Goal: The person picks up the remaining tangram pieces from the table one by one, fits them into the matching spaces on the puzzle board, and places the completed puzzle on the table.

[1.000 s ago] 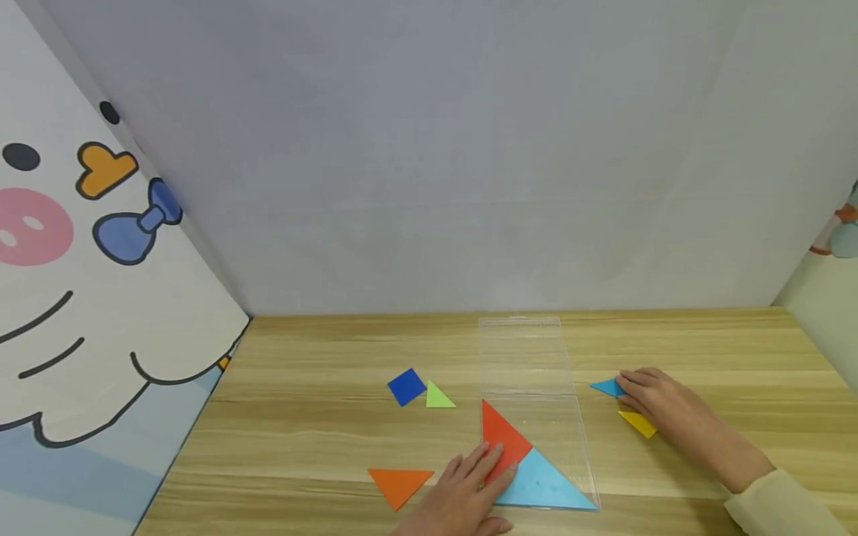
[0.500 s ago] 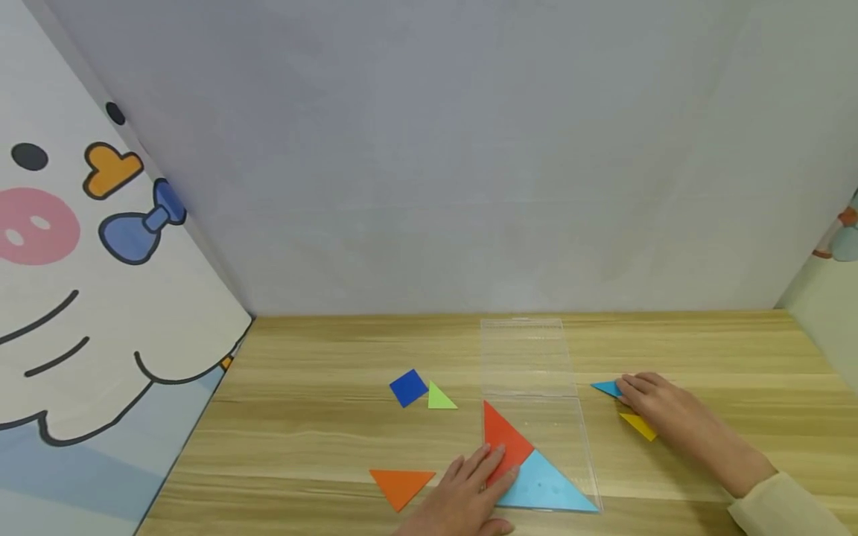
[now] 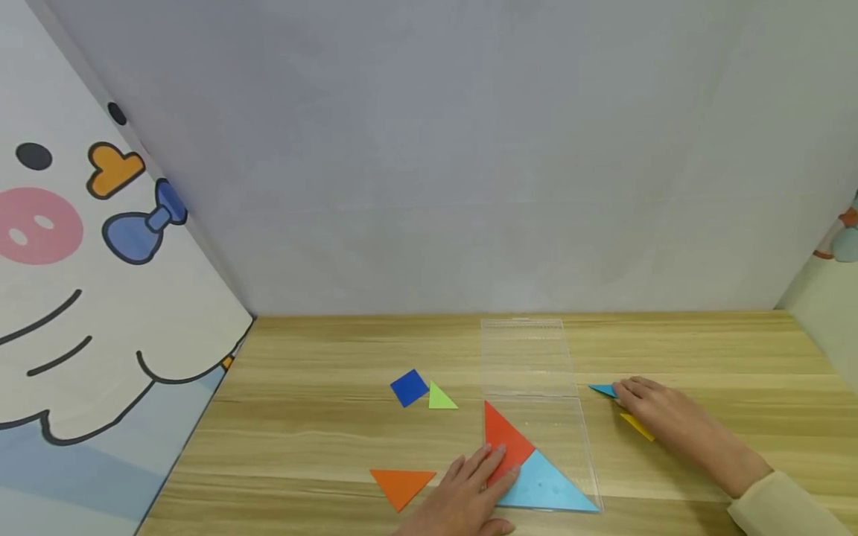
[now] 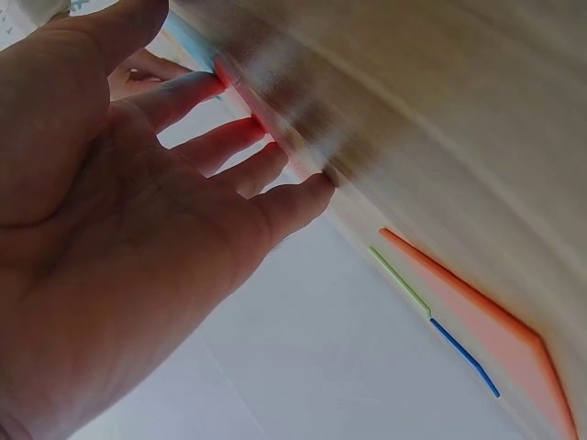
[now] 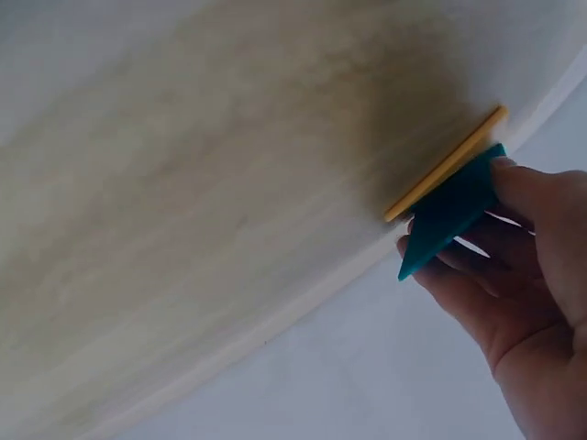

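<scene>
In the head view my left hand (image 3: 462, 495) rests with spread, fairly straight fingers on the red triangle (image 3: 504, 439) and the edge of the large light blue triangle (image 3: 546, 485). Both tangram pieces lie side by side in the lower half of a clear plastic case (image 3: 570, 424). Over on the right, my right hand (image 3: 663, 413) pinches a blue tangram piece (image 3: 603, 389), mostly covered by the fingers. The right wrist view shows this blue piece (image 5: 449, 211) lifted and tilted between thumb and fingers. A yellow piece (image 3: 637, 426) lies on the table just under that hand.
An orange triangle (image 3: 402, 485) lies left of my left hand. Further back are a dark blue square (image 3: 409, 388) and a small green triangle (image 3: 440, 398), nearly touching. The clear lid (image 3: 526, 357) lies flat behind the case. A pale wall (image 3: 469, 186) closes the table's back.
The right fingers have closed in on the blue piece, so less of it shows and it looks tilted up. The left hand has stayed in place.
</scene>
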### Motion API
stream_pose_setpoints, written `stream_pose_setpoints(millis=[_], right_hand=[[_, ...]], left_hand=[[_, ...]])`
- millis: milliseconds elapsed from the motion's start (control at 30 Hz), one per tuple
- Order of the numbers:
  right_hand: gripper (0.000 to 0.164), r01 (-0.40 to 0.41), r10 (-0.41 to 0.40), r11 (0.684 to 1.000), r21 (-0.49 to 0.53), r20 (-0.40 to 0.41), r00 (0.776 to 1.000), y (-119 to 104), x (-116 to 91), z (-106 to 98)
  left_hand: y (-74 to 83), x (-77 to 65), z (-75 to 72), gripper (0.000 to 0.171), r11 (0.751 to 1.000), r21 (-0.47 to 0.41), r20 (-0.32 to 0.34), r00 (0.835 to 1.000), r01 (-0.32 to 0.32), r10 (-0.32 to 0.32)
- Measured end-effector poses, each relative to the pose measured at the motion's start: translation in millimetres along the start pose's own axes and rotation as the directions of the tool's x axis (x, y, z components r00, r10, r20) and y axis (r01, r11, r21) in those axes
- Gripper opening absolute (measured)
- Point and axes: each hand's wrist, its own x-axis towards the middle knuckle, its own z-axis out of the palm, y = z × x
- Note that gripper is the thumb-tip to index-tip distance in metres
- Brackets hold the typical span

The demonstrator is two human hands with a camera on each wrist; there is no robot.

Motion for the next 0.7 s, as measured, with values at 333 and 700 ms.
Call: stream_pose_setpoints(millis=[333, 700], right_hand=[[0.058, -0.052, 0.064, 0.992, 0.112, -0.114, 0.991, 0.2, 1.7, 2.5], [0.063, -0.03, 0.046, 0.991, 0.13, -0.125, 0.991, -0.7, 1.4, 2.1]], left_hand=[[-0.3, -2.0, 1.4, 0.062, 0.999, 0.022, -0.054, 0.998, -0.035, 0.036], [0.4, -1.9, 1.8, 0.063, 1.0, 0.009, -0.044, 0.999, -0.027, 0.027]])
